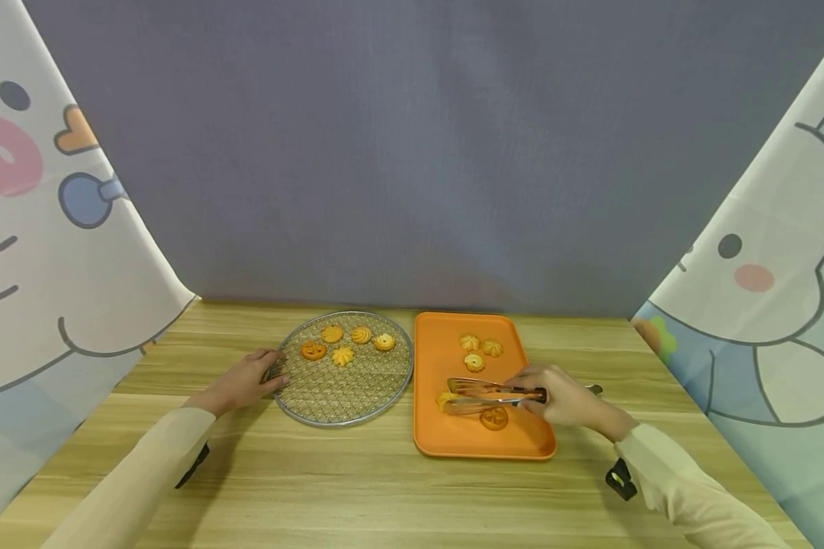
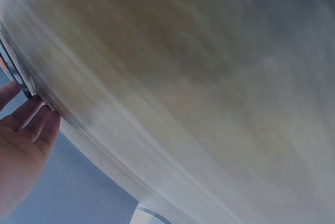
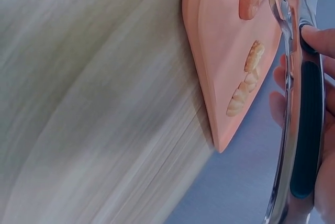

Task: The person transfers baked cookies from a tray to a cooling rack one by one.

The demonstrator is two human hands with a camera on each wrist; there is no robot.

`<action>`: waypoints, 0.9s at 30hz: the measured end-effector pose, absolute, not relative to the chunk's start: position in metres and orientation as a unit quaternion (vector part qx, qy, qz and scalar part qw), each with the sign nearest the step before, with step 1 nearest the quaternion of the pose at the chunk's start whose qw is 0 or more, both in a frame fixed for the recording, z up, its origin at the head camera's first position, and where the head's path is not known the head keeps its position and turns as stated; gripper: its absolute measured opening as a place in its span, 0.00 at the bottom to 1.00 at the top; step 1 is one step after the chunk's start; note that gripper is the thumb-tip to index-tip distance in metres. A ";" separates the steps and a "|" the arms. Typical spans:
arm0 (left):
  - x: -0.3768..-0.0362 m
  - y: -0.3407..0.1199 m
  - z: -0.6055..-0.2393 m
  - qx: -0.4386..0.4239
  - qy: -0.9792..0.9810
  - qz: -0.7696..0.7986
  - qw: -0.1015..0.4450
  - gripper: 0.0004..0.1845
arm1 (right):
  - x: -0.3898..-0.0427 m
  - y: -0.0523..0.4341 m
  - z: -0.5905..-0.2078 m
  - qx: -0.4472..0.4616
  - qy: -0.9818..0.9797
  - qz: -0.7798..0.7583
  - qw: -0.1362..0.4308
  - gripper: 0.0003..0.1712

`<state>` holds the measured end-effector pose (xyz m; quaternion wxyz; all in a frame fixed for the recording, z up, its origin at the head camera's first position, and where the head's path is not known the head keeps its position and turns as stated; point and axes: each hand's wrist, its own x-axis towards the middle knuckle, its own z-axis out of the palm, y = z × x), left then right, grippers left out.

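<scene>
A staged recording booth, not a real kitchen: a plain grey backdrop [image 1: 412,152] hangs behind the wooden table [image 1: 357,488], with cartoon-animal curtains [image 1: 48,229] closing both sides.

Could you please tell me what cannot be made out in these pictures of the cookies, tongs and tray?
- Head view: whether the tongs in the right hand actually pinch the cookie at their tips; too small to tell.
- Left wrist view: the wire rack is cut off by the edge; its cookies are out of frame, and the table is blurred.
- Right wrist view: the tong tips and nearest cookie are cut off at the top edge of the orange tray.
- Left hand: fingertips meet the rack rim; grip unclear.
</scene>
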<state>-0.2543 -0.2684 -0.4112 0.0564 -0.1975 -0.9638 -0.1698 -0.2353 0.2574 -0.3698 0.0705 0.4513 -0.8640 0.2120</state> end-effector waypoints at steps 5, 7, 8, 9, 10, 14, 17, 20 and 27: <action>-0.254 -0.268 -0.411 -0.197 -0.964 -0.172 0.054 0.26 | -0.237 0.256 -0.373 0.451 -0.864 0.211 0.074 0.20; -0.254 -0.269 -0.412 -0.198 -0.964 -0.171 0.054 0.26 | -0.238 0.255 -0.374 0.450 -0.865 0.212 0.073 0.20; -0.254 -0.269 -0.412 -0.198 -0.964 -0.170 0.055 0.26 | -0.238 0.255 -0.374 0.450 -0.865 0.213 0.071 0.20; -0.255 -0.269 -0.413 -0.198 -0.964 -0.170 0.056 0.26 | -0.238 0.254 -0.374 0.450 -0.864 0.215 0.068 0.20; -0.255 -0.269 -0.414 -0.198 -0.964 -0.170 0.056 0.26 | -0.239 0.254 -0.375 0.450 -0.864 0.217 0.067 0.20; -0.256 -0.270 -0.415 -0.199 -0.964 -0.168 0.055 0.26 | -0.240 0.253 -0.375 0.459 -0.858 0.220 0.071 0.20; -0.256 -0.269 -0.414 -0.199 -0.964 -0.169 0.055 0.27 | -0.240 0.253 -0.375 0.460 -0.857 0.219 0.074 0.20; -0.256 -0.269 -0.414 -0.199 -0.963 -0.170 0.057 0.27 | -0.240 0.253 -0.375 0.455 -0.860 0.218 0.074 0.20; -0.257 -0.270 -0.416 -0.202 -0.963 -0.170 0.059 0.27 | -0.238 0.253 -0.375 0.444 -0.866 0.218 0.075 0.20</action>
